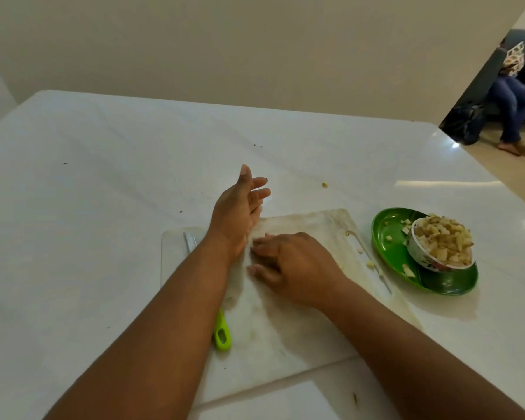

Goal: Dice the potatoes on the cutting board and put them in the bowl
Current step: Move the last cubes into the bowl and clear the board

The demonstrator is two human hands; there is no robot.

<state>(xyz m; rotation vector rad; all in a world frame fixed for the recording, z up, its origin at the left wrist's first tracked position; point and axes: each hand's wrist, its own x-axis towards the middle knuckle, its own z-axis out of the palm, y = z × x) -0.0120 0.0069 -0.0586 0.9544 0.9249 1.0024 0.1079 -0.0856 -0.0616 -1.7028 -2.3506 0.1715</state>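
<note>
A white cutting board lies on the white table. My left hand stands on edge at the board's far left corner, fingers straight and spread, palm facing right. My right hand lies palm down on the board, fingers stretched towards the left palm. Any potato under it is hidden. A small patterned bowl heaped with diced potato sits on a green plate to the board's right. A knife with a lime-green handle lies along the board's left side, partly under my left forearm.
A few potato bits lie on the green plate and at the board's right edge. One stray piece sits on the table beyond the board. A seated person is in the room at far right.
</note>
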